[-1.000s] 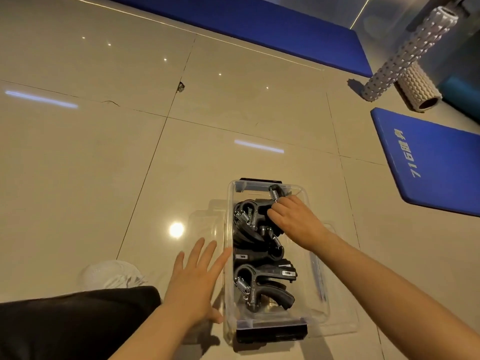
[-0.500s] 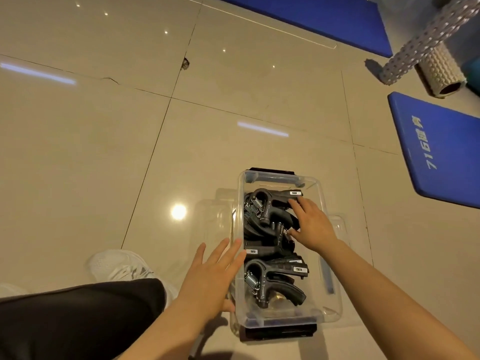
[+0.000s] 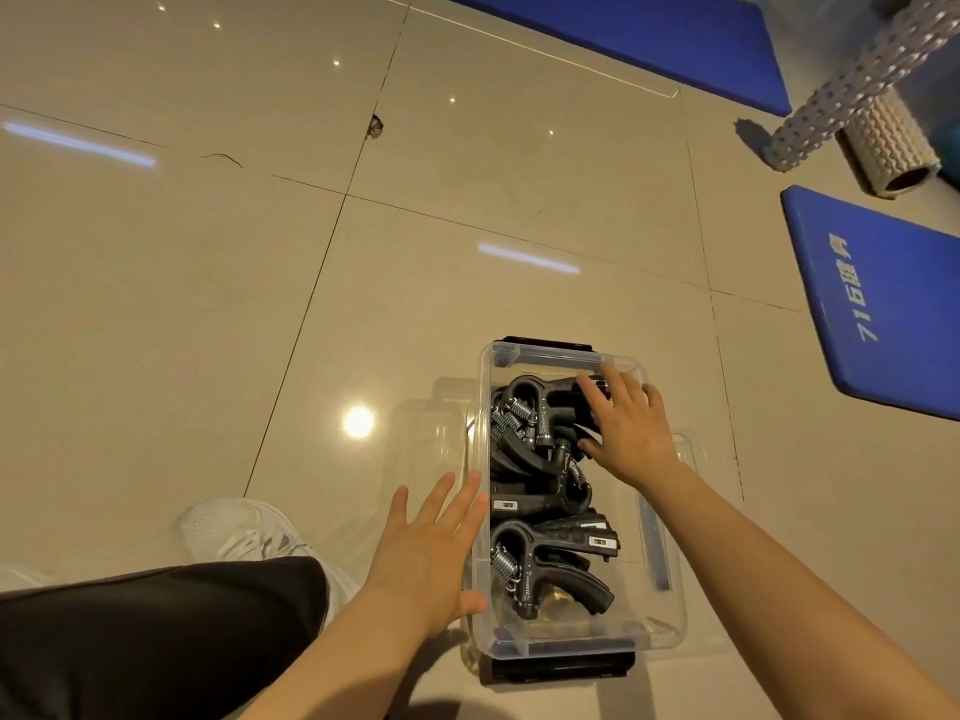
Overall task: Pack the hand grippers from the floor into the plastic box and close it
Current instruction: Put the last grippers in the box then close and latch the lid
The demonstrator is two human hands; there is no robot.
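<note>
A glossy beige tiled floor (image 3: pixel 208 304) spreads out beyond both hands, and a blue exercise mat (image 3: pixel 883 304) lies well to the far right of the right hand, with two knobbly foam rollers (image 3: pixel 852 96) further off past it. Between the two hands sits the clear plastic box (image 3: pixel 670 631), open on top, with black latches at its near and far ends. What looks like its clear lid (image 3: pixel 431 433) lies flat on the floor under the box, just ahead of the left hand. The black hand grippers (image 3: pixel 550 569) with steel springs are piled inside the box. The left hand (image 3: pixel 431 553) is flat and open, fingers spread, against the box's left wall. The right hand (image 3: pixel 628 428) reaches into the far end, fingers extended and resting on the topmost gripper, not clasped around it. A white sneaker (image 3: pixel 234 532) shows left of the left hand.
</note>
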